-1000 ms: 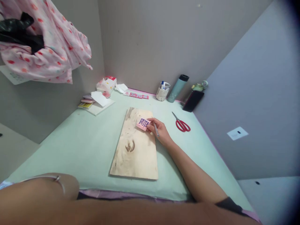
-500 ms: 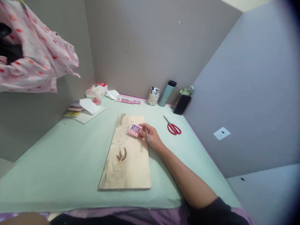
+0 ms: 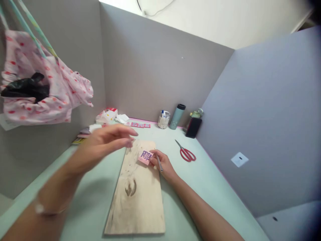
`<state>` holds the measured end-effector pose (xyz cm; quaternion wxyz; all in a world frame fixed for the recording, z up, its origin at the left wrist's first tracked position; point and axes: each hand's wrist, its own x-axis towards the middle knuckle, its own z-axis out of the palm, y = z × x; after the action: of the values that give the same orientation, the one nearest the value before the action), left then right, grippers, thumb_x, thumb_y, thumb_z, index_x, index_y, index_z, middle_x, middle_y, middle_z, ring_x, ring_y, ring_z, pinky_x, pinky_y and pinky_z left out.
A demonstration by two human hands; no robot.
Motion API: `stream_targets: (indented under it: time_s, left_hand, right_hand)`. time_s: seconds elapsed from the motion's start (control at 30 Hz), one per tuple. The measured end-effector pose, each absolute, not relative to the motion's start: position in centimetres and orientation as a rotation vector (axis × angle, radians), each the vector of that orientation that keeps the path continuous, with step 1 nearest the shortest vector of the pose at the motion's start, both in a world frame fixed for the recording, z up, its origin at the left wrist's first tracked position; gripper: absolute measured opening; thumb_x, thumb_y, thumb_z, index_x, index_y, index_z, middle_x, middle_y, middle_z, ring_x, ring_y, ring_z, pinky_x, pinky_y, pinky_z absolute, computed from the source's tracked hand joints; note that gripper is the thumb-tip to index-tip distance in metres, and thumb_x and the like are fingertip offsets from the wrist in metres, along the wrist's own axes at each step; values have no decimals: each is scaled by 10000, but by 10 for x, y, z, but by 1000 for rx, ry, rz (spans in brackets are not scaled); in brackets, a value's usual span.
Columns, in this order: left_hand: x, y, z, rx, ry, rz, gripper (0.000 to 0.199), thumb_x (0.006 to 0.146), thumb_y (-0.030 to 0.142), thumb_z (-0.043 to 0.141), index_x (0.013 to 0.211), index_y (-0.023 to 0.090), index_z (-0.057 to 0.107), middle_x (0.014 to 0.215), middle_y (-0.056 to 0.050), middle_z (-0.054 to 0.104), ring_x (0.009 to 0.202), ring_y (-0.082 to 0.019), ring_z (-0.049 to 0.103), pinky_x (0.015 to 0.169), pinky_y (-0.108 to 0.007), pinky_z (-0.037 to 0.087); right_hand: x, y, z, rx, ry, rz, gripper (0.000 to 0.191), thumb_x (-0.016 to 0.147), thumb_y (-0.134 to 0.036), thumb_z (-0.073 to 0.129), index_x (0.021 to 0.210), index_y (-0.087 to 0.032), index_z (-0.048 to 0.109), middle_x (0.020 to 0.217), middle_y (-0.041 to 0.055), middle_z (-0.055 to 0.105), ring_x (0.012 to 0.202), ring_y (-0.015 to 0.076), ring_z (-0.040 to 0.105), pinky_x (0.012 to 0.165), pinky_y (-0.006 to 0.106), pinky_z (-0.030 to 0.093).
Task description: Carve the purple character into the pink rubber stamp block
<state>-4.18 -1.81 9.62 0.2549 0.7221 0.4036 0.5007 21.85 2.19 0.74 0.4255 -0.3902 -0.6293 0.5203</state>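
Note:
A wooden board lies lengthwise on the pale green table. Over its far right part, my right hand pinches a pink paper piece bearing a dark purple character, along with a slim metal pen-like tool. My left hand hovers above the table near the board's far left corner, fingers apart, with nothing in it. It is slightly blurred.
Red-handled scissors lie right of the board. Farther back are a pen jar, a teal bottle, a phone, pink cut papers and a tissue pack. A spotted cloth bag hangs at left.
My left hand has risen from the bottom left edge to above the table near the board. The view has tilted upward. My right hand still holds the paper and tool over the board.

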Motion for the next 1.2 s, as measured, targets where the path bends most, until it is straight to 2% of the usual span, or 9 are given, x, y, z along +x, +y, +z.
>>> stream_targets:
  time_s: [0.13,0.27,0.33,0.4,0.53,0.7,0.8,1.03,1.2]
  left_hand:
    - [-21,5,63,1959,1086,1177,313,932,352,632,1220,231,661,974,-35,715,948,-215,698,885,-376,567]
    - [-11,11,32,1965,1056,1102,612,816,327,744,1394,293,544,1274,-89,648,1204,-277,608,1042,-443,493]
    - [-12,7,27,1979,1048,1048,752,764,286,785,1452,320,484,1339,-98,610,1256,-298,568,1072,-473,459]
    - [-14,3,27,1992,1040,996,787,749,235,775,1466,336,466,1351,-97,596,1261,-305,558,1077,-486,445]
    - [-15,2,26,2013,1017,942,669,785,156,659,1417,324,519,1333,-85,587,1239,-279,560,1087,-454,421]
    - [-14,6,19,2014,1052,922,731,738,134,641,1437,285,489,1275,-87,590,1185,-278,569,1064,-436,421]
    - [-12,6,15,2025,1070,916,699,736,137,626,1411,273,509,1207,-75,607,1133,-273,581,1039,-425,427]
    - [-9,8,14,2055,1095,929,557,798,146,592,1342,253,541,1064,-36,604,1017,-226,591,966,-367,434]
    - [-9,5,19,2072,1105,930,341,829,173,612,1161,249,607,1028,-14,598,982,-205,589,902,-323,446]
  right_hand:
    - [218,23,7,-963,-1546,1326,336,772,-445,751,985,-206,651,648,-48,565,578,145,509,612,277,403]
    - [217,22,9,-952,-1529,1342,326,771,-433,756,980,-207,648,655,-47,564,584,145,511,623,279,403]
    - [217,21,10,-947,-1525,1349,316,777,-428,754,973,-203,650,661,-44,568,578,140,505,612,273,393]
    - [216,21,11,-940,-1523,1351,316,777,-428,757,966,-197,652,648,-46,561,571,134,496,601,265,384]
    - [216,22,12,-922,-1526,1354,363,755,-451,779,964,-182,653,629,-49,555,567,128,492,592,255,385]
    - [218,24,10,-906,-1535,1370,413,761,-490,781,989,-170,653,623,-48,555,558,123,491,580,248,391]
    - [219,24,9,-890,-1553,1385,416,768,-499,784,991,-170,663,642,-38,575,567,124,501,580,247,398]
    - [220,23,7,-839,-1595,1396,413,786,-506,776,1008,-173,672,673,-34,583,585,118,492,592,242,384]
    - [219,22,8,-815,-1626,1377,407,775,-492,785,991,-160,692,694,-27,575,617,119,474,599,241,360]
